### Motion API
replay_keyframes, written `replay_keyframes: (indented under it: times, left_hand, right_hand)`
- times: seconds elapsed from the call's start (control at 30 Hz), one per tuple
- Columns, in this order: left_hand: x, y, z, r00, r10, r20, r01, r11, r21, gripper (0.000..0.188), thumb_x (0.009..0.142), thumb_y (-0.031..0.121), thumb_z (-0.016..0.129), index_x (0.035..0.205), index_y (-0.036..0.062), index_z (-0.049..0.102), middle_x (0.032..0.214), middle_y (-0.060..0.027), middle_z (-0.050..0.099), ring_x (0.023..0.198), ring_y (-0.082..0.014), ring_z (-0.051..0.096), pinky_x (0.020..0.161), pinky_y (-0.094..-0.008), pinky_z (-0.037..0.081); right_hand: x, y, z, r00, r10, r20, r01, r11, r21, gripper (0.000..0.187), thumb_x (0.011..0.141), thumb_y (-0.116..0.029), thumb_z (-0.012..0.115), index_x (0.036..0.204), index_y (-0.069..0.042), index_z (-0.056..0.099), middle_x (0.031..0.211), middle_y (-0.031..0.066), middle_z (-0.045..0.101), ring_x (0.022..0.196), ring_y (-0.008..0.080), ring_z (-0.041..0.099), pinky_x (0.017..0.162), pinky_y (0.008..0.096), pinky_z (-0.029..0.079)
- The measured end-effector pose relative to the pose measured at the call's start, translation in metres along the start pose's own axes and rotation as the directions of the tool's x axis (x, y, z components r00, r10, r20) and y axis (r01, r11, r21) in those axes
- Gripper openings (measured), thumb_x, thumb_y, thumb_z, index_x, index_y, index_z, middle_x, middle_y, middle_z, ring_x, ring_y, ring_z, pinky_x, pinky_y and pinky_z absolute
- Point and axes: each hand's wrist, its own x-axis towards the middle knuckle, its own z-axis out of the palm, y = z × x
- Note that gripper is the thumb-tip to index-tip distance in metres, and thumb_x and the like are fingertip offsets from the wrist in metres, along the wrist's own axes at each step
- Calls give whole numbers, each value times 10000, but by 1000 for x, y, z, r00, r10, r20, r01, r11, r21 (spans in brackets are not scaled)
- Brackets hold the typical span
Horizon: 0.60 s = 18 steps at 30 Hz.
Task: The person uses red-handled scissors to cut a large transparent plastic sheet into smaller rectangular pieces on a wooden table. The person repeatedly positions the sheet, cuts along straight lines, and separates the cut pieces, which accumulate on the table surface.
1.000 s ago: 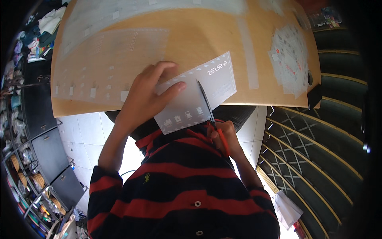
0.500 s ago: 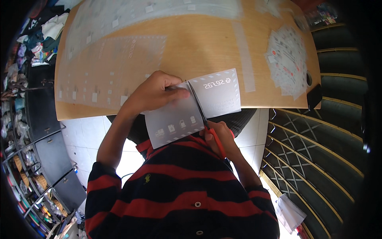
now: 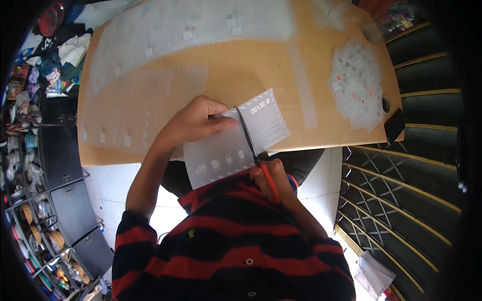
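My left hand [image 3: 202, 119] pinches the upper edge of a translucent frosted sheet [image 3: 213, 145] with pale printed symbols and a striped border. In my right hand [image 3: 268, 179] are scissors [image 3: 273, 186] with red handles and dark blades. The blades run up across the sheet, their tips by its top edge close to my left fingertips. Right of the blades, a printed piece [image 3: 270, 123] tilts away at an angle. I hold all of this over the near table edge, in front of my body.
The wooden table [image 3: 241, 65] carries long translucent sheets [image 3: 201, 27] at the back and left. A heap of loose cut pieces [image 3: 354, 88] lies on its right side, near a black object [image 3: 394, 127]. Dark cabinets [image 3: 65, 150] stand left; a folding metal gate [image 3: 381, 185] is on the right.
The scissor blades have drawn closer together along the sheet. The piece right of them has swung round and tilted away from the rest. My left hand keeps its grip; the whole view has shifted slightly.
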Motion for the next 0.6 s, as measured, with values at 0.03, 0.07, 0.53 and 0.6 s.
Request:
replay_keyframes:
  times: [0.03, 0.07, 0.53, 0.6]
  left_hand:
    - [1, 0, -3, 1000, 10, -3, -10, 1000, -1, 271, 889, 213, 698, 755, -17, 650, 612, 6, 562, 576, -53, 481, 537, -264, 385]
    - [2, -1, -4, 1000, 19, -3, -19, 1000, -4, 271, 888, 214, 698, 753, -16, 651, 611, 5, 562, 575, -53, 481, 537, -264, 385]
    - [-3, -16, -29, 1000, 1, -6, 0, 984, 181, 313, 904, 254, 680, 732, 4, 605, 590, 23, 468, 568, -44, 416, 518, -252, 338]
    - [-9, -14, -26, 992, -26, -123, 32, 998, 52, 304, 919, 241, 663, 752, -1, 583, 598, 25, 434, 577, -43, 394, 520, -250, 328]
  right_hand:
    - [3, -1, 0, 1000, -7, -9, 7, 1000, 10, 224, 862, -203, 624, 782, 5, 652, 693, 232, 621, 737, 438, 633, 666, 462, 506]
    - [3, -1, 0, 1000, -9, 3, 9, 999, 48, 247, 876, -207, 608, 765, 10, 647, 692, 231, 622, 729, 437, 630, 669, 463, 503]
    - [15, -29, -5, 985, 159, 75, -173, 951, 258, 349, 955, -248, 565, 763, 40, 613, 632, 146, 613, 608, 294, 625, 618, 394, 498]
    - [9, -25, -7, 989, 98, 115, -126, 955, 268, 344, 948, -261, 579, 777, 35, 615, 624, 138, 605, 596, 290, 619, 603, 385, 495]
